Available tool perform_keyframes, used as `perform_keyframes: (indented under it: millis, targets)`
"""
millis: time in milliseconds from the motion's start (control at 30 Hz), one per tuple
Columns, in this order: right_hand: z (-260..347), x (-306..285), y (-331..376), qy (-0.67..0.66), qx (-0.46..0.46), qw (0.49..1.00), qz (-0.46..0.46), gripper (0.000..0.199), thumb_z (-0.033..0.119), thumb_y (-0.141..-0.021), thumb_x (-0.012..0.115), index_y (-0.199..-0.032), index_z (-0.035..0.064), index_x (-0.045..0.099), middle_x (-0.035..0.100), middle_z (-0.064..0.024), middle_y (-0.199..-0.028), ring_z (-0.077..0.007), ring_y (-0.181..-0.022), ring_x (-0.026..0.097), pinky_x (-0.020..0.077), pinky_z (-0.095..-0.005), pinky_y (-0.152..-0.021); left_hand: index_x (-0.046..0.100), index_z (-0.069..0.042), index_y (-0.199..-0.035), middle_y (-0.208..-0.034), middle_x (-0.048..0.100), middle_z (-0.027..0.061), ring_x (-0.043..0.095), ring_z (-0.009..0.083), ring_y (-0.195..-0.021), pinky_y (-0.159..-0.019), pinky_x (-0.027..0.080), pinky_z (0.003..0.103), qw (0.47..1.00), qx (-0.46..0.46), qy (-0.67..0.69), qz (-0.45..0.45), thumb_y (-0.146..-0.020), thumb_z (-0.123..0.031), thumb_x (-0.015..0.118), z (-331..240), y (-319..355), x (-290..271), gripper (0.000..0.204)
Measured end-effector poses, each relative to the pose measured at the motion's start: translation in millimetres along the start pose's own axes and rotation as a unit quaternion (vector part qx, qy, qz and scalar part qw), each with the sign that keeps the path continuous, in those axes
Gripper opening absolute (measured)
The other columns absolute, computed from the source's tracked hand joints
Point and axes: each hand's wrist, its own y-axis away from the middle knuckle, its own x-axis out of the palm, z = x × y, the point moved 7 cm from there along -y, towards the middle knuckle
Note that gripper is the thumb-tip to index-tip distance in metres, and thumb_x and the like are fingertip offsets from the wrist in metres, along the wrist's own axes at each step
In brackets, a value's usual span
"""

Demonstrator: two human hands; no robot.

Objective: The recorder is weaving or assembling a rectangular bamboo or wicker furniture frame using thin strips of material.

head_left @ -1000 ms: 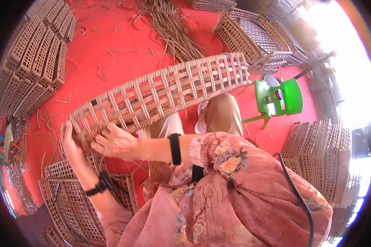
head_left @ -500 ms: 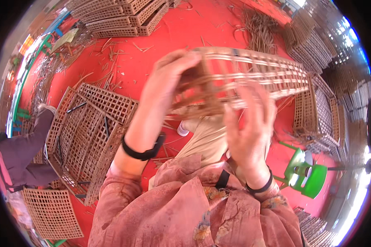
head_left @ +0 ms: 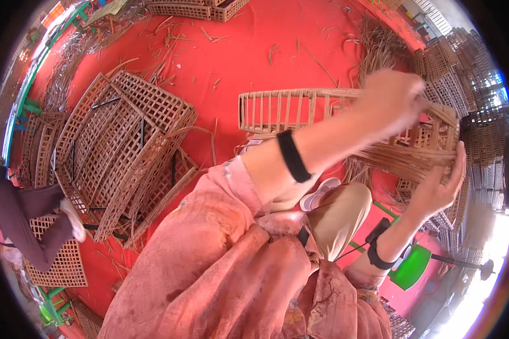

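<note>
A rectangular woven rattan basket point(head_left: 404, 161) stretches across the space in front of me, tilted, with slatted openings at its left end and dense weaving toward the right. My right hand point(head_left: 438, 189) grips the lower corner at its right end. Reaching across my body, my left hand point(head_left: 393, 101) is closed in a blurred fist over the upper right part of the basket. Whether a strand sits in that fist cannot be made out. My left forearm hides part of the basket's middle.
Left of me lies a pile of lattice panels point(head_left: 124, 147) with black straps. Another person's leg point(head_left: 31, 217) is at the far left. Loose rattan strips point(head_left: 379, 45) lie at the back right, near stacked baskets point(head_left: 444, 73). A green stool point(head_left: 411, 268) stands at my right.
The basket has moved right and turned, its slatted end now at left. My left hand has swung across to the right end and closed; my right hand, previously spread, now grips the right corner.
</note>
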Motion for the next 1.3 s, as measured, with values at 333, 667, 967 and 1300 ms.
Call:
perform_keyframes:
  millis: [333, 667, 967, 1300]
  targets:
    - [-58, -28, 6, -0.087, 0.109, 0.989, -0.05, 0.039, -0.004, -0.095, 0.051, -0.133, -0.0032, 0.057, 0.062, -0.0115, -0.133, -0.0222, -0.121, 0.059, 0.0458, -0.0338, -0.105, 0.071, -0.006, -0.082, -0.066, 0.064, 0.0113, 0.062, 0.0233, -0.061, -0.06, 0.048, 0.038, 0.936, -0.284, -0.207, -0.011, -0.084, -0.033, 0.074, 293, 132, -153, 0.027]
    - [-69, -53, 17, 0.11, 0.063, 0.99, -0.062, 0.036, 0.007, -0.096, 0.057, -0.131, 0.0008, 0.061, 0.061, -0.0082, -0.135, -0.0208, -0.118, 0.06, 0.0501, -0.0329, -0.1, 0.07, -0.007, -0.089, -0.083, 0.068, 0.0201, 0.066, 0.0403, -0.083, -0.071, 0.05, 0.048, 0.889, -0.321, -0.326, -0.034, -0.087, -0.037, 0.066, 402, 166, -174, 0.03]
    - [35, -8, 31, 0.003, 0.002, 1.0, -0.001, 0.043, 0.006, -0.087, 0.062, -0.129, -0.0021, 0.06, 0.055, -0.0226, -0.136, -0.0377, -0.126, 0.052, 0.0405, -0.046, -0.107, 0.055, -0.009, -0.134, -0.136, 0.052, 0.0132, 0.05, 0.0298, -0.13, -0.103, 0.043, 0.045, 0.927, -0.284, -0.244, -0.03, -0.098, -0.025, 0.057, 287, 96, -176, 0.04]
    - [158, 73, 90, -0.193, -0.083, 0.964, 0.166, 0.072, 0.041, -0.07, 0.078, -0.131, 0.0078, 0.06, 0.044, -0.0126, -0.147, -0.0371, -0.126, 0.043, 0.0319, -0.0498, -0.106, 0.043, 0.002, -0.142, -0.144, 0.045, 0.014, 0.044, 0.0256, -0.134, -0.115, 0.03, 0.041, 0.978, -0.122, 0.156, 0.071, -0.101, -0.051, 0.043, 39, 97, -113, 0.068]
